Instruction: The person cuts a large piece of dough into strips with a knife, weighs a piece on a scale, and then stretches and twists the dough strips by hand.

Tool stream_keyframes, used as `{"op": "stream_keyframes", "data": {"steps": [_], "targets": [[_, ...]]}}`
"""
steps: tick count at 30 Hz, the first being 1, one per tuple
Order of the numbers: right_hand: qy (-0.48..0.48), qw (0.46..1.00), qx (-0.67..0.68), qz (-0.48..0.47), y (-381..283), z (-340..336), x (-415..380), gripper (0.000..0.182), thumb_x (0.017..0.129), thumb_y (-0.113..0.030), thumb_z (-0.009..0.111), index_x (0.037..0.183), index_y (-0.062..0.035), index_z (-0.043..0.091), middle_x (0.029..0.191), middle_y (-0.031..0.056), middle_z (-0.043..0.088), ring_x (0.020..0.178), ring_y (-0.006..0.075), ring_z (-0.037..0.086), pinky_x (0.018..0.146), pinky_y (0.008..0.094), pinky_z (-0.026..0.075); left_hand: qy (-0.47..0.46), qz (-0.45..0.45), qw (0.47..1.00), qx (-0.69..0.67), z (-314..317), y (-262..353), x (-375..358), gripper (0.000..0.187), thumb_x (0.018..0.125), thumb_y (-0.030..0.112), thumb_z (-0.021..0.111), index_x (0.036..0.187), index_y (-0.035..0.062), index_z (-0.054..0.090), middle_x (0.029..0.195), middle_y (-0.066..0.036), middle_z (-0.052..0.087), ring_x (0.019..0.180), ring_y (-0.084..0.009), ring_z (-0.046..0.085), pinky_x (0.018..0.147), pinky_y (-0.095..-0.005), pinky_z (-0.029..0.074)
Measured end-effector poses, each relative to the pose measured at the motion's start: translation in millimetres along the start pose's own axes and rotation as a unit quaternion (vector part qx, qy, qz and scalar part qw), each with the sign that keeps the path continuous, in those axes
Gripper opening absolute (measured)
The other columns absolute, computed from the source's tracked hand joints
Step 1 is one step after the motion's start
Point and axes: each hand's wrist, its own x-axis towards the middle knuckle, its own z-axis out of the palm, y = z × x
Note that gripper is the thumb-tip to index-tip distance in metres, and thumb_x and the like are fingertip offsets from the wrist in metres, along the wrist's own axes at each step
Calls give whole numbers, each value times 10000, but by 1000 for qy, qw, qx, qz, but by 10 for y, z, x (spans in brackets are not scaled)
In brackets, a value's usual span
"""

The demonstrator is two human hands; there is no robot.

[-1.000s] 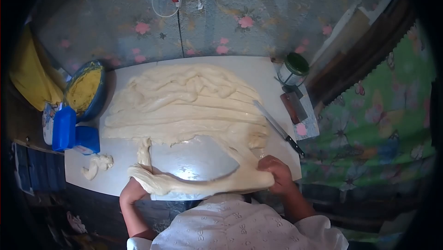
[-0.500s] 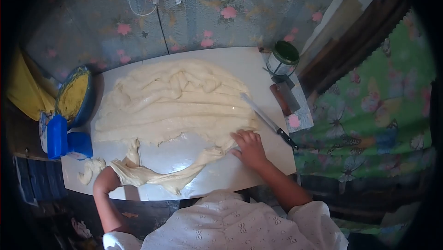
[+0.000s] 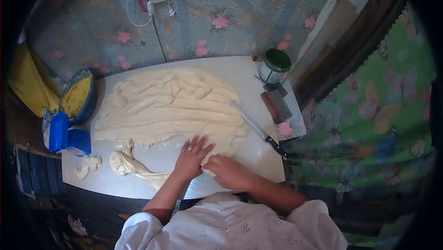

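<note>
A large pale sheet of dough point(image 3: 170, 107) with long folds covers much of the white table point(image 3: 74, 167). My left hand point(image 3: 190, 160) lies at its front edge, fingers spread on the dough. Just right of it, my right hand point(image 3: 226, 171) has its fingers curled round a bit of the dough edge. A stretched strip of dough point(image 3: 131, 166) runs from the left toward my left forearm, which hides part of it. One small separate lump point(image 3: 88, 164) rests at the table's left.
A knife point(image 3: 258, 130) lies right of the dough, near a scraper point(image 3: 277, 106) and a green-rimmed bucket point(image 3: 275, 67). At the left stand a bowl of yellow paste point(image 3: 77, 95) and a blue scale-like object point(image 3: 69, 137).
My left hand has left the strip's left end and moved right onto the main dough. My right hand has shifted left and down and now grips the dough edge. The view has shifted slightly.
</note>
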Motion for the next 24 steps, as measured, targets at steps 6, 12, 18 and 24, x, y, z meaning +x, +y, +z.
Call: {"op": "stream_keyframes", "data": {"steps": [6, 12, 18, 24], "targets": [[144, 954, -165, 206, 864, -616, -426, 406, 770, -128, 621, 1165, -63, 551, 1173, 162, 500, 1072, 347, 491, 892, 429, 428, 82, 16, 995, 62, 236, 78, 67, 446, 642, 128, 688, 1080, 129, 601, 1224, -93, 548, 1217, -289, 453, 1019, -453, 333], [74, 936, -144, 313, 1577, -561, -531, 404, 772, -122, 616, 1160, -42, 536, 1089, 177, 557, 967, 354, 562, 830, 422, 460, 112, 39, 991, 62, 279, 125, -199, 433, 579, 116, 670, 1009, 100, 620, 1099, -79, 584, 1103, -263, 516, 972, -429, 368], [85, 986, 72, 126, 1206, -805, -310, 501, 851, -98, 537, 1337, -100, 414, 1105, 207, 578, 911, 349, 599, 800, 401, 479, 140, -23, 990, 15, 183, 263, -146, 395, 586, 100, 650, 979, 84, 615, 1108, -85, 569, 1067, -273, 517, 963, -428, 367], [-231, 962, -132, 62, 664, -348, 553, 600, 893, -89, 393, 1430, -328, 274, 980, 173, 623, 805, 327, 626, 716, 408, 501, 143, -19, 990, 8, 188, 195, -180, 424, 588, 104, 665, 1007, 94, 600, 1095, -72, 561, 1077, -253, 513, 970, -406, 359]]}}
